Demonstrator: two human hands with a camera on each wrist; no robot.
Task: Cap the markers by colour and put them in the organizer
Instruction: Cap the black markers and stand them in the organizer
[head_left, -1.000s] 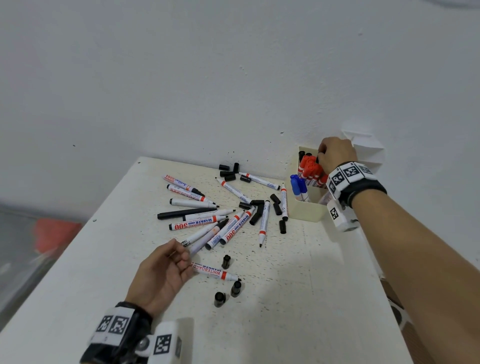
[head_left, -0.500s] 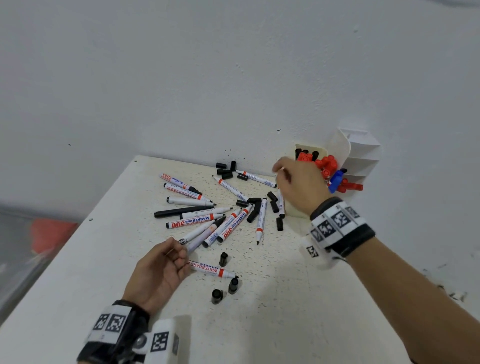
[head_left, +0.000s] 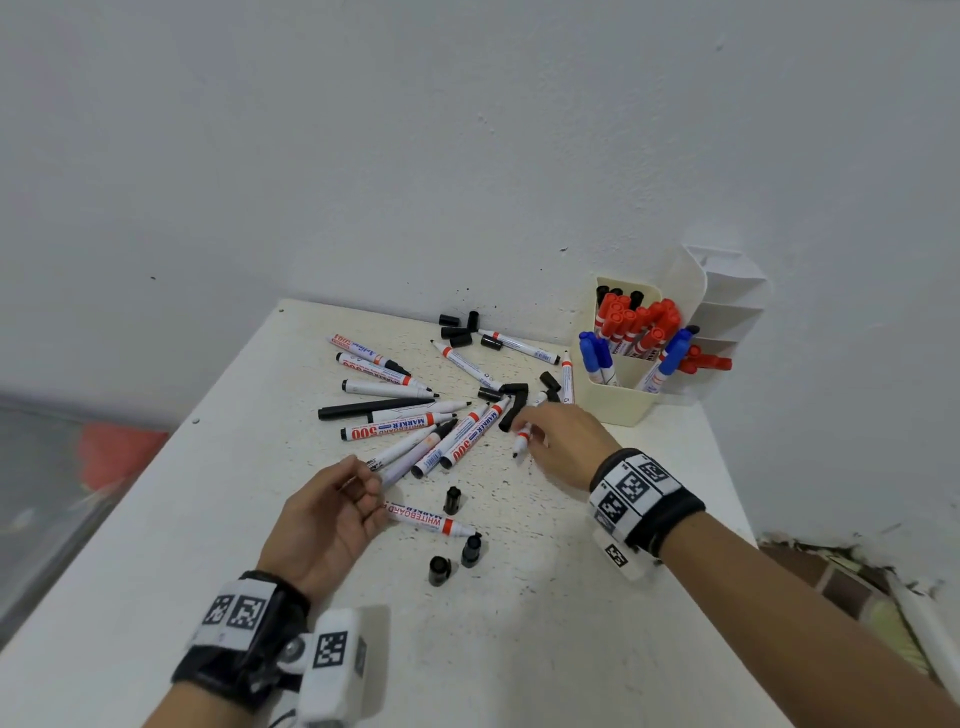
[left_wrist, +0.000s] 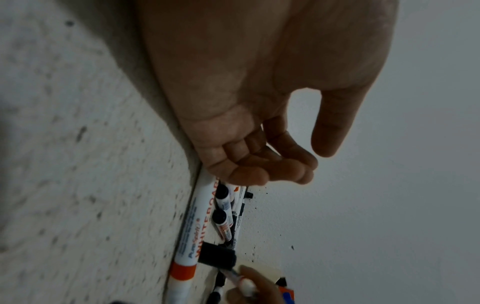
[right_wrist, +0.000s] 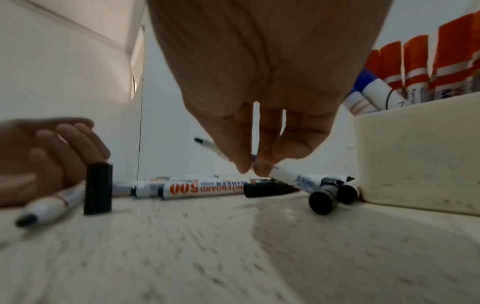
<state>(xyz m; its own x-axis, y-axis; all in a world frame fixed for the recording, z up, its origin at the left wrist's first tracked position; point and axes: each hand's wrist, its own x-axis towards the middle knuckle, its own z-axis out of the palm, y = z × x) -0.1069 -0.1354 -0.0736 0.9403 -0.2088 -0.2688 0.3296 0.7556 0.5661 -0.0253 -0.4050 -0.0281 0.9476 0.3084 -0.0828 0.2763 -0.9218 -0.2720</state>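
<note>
White speckled table (head_left: 545, 649) against a plain white wall. Right hand (head_left: 563, 441) pinches an uncapped white marker (head_left: 523, 439), black tip tilted down, just left of the cream organizer (head_left: 618, 405) holding red- and blue-capped markers. Left hand (head_left: 332, 525) rests loosely curled, holding nothing, beside a lying marker (head_left: 428, 519). Loose black caps (head_left: 452, 500) stand nearby. Labels in the wrist views are blurred.

Your head view is bright, evenly lit, bowed at the edges. Both wrist views are dimmer, blurred up close.
</note>
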